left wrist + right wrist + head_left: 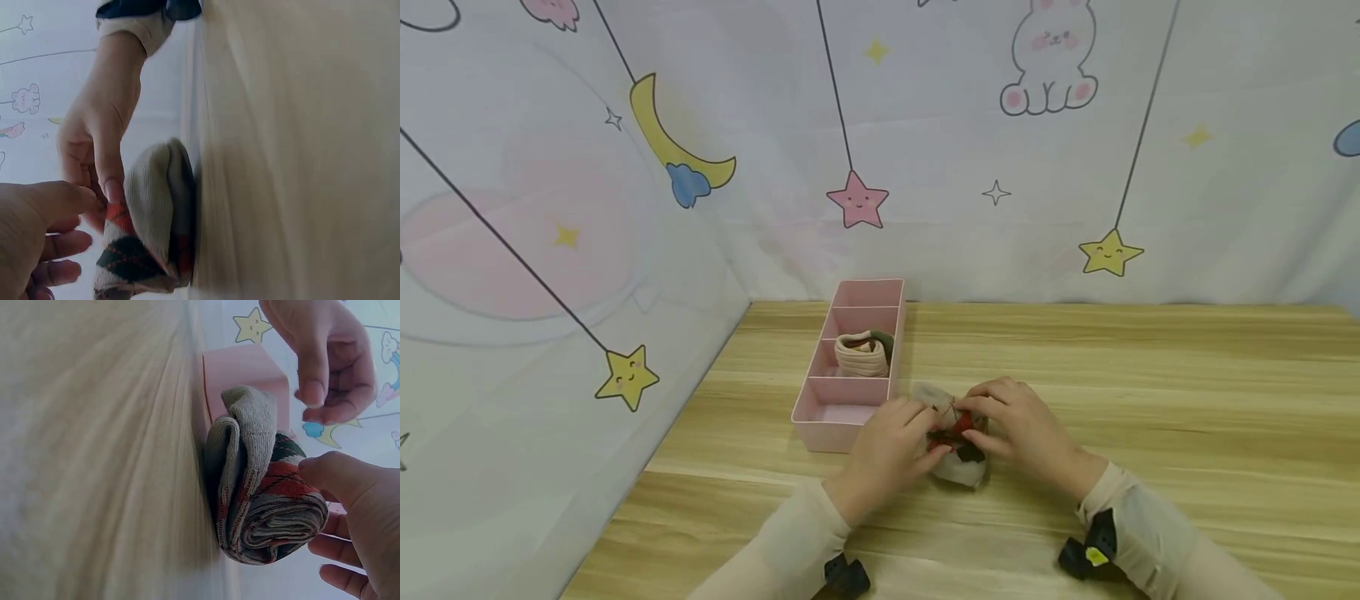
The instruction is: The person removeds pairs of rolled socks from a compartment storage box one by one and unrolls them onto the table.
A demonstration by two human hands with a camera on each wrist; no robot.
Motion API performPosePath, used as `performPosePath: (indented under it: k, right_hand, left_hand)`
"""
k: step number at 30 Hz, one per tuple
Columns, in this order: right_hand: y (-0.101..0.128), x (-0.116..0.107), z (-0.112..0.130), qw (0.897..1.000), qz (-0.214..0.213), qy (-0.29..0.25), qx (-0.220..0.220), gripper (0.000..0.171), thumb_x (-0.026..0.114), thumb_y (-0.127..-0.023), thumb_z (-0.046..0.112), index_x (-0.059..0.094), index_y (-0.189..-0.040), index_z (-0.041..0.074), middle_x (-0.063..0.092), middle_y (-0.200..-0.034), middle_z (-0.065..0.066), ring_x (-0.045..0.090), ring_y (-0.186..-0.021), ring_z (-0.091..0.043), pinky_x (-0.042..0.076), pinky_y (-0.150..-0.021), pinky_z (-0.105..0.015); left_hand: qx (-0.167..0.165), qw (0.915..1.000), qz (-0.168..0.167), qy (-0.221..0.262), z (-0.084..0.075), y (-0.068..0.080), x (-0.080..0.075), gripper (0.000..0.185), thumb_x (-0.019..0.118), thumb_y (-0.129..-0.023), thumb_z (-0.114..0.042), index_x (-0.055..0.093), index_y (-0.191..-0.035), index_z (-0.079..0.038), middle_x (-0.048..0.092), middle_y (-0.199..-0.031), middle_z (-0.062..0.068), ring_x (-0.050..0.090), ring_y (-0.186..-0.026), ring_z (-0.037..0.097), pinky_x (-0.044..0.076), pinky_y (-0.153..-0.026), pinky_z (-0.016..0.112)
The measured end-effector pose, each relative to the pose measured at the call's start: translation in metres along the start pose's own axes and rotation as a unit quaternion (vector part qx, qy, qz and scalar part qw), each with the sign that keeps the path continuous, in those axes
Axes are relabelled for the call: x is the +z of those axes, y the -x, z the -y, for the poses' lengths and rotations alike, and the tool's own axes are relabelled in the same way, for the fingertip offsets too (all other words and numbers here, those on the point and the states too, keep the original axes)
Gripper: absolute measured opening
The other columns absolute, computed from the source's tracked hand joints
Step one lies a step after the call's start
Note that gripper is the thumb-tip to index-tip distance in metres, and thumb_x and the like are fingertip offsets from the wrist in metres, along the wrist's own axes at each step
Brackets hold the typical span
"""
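Observation:
A grey-beige sock (958, 472) with red and dark green argyle lies on the table, partly rolled into a bundle. In the right wrist view, the rolled sock (281, 522) shows its spiral end and a folded grey flap beside the tabletop. My right hand (1026, 429) holds the roll from the right, its thumb on the red patch and fingers at the far side. My left hand (887, 454) hovers at the other side, thumb and fingers loosely bent, with a small gap to the sock in the right wrist view.
A pink box (842, 436) divided into several compartments stands just left and behind the hands. One compartment holds a rolled cream ribbed sock (861, 358) with a green part. A white curtain (955, 250) with printed stars hangs behind the wooden table (1187, 400).

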State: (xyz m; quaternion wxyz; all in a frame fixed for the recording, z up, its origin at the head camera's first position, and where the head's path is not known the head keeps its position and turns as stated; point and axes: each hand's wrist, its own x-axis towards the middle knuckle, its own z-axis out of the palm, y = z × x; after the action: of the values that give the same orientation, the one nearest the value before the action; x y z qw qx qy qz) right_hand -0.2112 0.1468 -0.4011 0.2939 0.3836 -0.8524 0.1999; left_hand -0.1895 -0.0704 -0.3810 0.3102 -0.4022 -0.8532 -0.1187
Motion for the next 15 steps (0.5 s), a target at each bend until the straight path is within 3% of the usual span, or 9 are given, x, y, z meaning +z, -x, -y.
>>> performPosePath:
  k: [7,15]
  right_hand:
    - [0.000,0.003,-0.001,1.000,0.015,0.012,0.016,0.039,0.084,-0.070,0.021,0.070,-0.106,0.014,0.066,-0.103,-0.003,0.060,-0.096,-0.020,0.050,-0.080,-0.041]
    - [-0.001,0.004,-0.005,1.000,0.002,0.024,0.014,0.043,0.085,-0.068,0.021,0.070,-0.108,0.012,0.066,-0.101,-0.004,0.061,-0.096,-0.023,0.051,-0.080,-0.041]
  left_hand:
    - [-0.008,0.9983,0.038,0.043,-0.006,0.014,0.007,0.024,0.082,-0.073,-0.026,0.066,-0.088,-0.017,0.065,-0.086,-0.008,0.061,-0.084,0.008,0.048,-0.078,0.024]
    - [-0.027,0.9953,0.081,0.045,-0.005,0.020,0.014,0.026,0.077,-0.079,-0.034,0.070,-0.098,-0.017,0.069,-0.097,-0.007,0.059,-0.091,0.010,0.047,-0.084,0.026]
